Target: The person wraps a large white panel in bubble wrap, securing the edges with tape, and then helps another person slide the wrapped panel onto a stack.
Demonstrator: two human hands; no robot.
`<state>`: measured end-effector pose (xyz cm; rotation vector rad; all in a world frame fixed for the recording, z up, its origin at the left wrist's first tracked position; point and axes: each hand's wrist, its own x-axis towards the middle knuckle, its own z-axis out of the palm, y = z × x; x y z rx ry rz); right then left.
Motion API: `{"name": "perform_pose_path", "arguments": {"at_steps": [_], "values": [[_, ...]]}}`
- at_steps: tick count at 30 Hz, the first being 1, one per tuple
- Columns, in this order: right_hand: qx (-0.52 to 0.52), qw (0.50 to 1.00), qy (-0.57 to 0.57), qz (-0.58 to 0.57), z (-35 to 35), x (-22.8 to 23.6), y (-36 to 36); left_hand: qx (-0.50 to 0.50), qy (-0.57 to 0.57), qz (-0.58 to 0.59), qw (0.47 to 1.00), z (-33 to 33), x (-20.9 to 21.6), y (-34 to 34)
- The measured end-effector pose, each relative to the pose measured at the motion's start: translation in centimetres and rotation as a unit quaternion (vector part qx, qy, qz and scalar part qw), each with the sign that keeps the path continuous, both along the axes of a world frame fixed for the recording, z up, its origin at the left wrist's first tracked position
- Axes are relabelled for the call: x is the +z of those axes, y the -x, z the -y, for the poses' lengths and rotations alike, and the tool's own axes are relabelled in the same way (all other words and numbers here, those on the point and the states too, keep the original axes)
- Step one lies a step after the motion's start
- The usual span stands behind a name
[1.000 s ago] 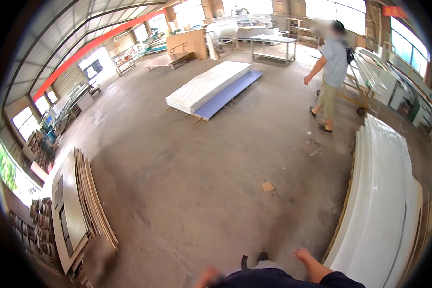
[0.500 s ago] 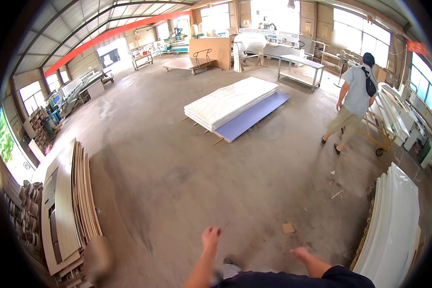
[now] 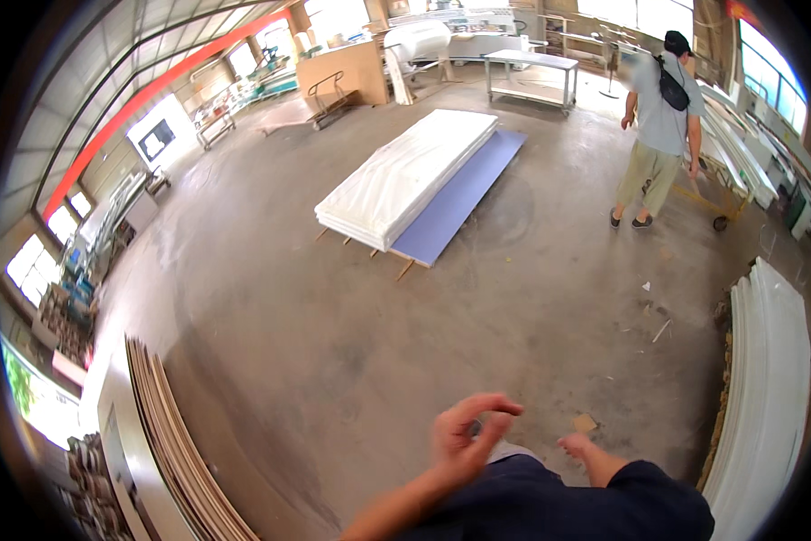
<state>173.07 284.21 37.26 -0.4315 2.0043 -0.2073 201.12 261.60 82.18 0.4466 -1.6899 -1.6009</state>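
Workshop hall, person walking, both hands empty. Left hand point(image 3: 464, 439) is up in front of the body, fingers curled loosely with thumb and fingertips nearly meeting, gripping nothing; looks like a walking arm swing, not a reach. Right hand point(image 3: 575, 445) is low at the body's edge, mostly hidden behind the dark-sleeved forearm, so I cannot tell if it is clenched or loose; nothing shows in it. Nearest thing to the hands is a small scrap of cardboard point(image 3: 586, 422) lying on the concrete floor point(image 3: 333, 316), just beside the right hand in the picture but down on the ground. White panel stack point(image 3: 405, 176) lies flat on wooden battens with a blue sheet point(image 3: 459, 203) beside it, probably raised off the floor so it can be lifted. Thin boards point(image 3: 175, 442) lean on edge at the left; more white panels point(image 3: 766, 397) stand stacked at the right, both kept out of the walkway. Another person point(image 3: 662, 126) stands far ahead, back turned, near a trolley point(image 3: 707, 203). Versus half a second ago: left hand has risen and curled closed, view has moved forward, panel stack and the other person sit nearer and larger, cardboard scrap now close to the feet.
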Motion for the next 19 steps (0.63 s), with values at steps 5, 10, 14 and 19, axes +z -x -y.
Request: {"name": "perform_pose_path", "arguments": {"at_steps": [5,10,14,19], "values": [[0.365,0.909,-0.012,-0.203,11.0,-4.3,8.5,0.184,-0.064,-0.088,0.977,8.5,-0.5,-2.4],[-0.014,0.968,0.248,-0.032,35.3,16.8,0.4,0.263,0.036,0.024,0.964,20.0,-5.1,-9.1],[-0.073,0.945,0.319,-0.033,38.3,16.3,0.4,0.219,0.231,-0.048,0.947,33.0,2.4,-9.5],[-0.017,0.969,0.227,-0.098,31.7,6.1,-1.6,0.141,0.503,-0.136,0.842,42.5,14.3,-8.9]]}}
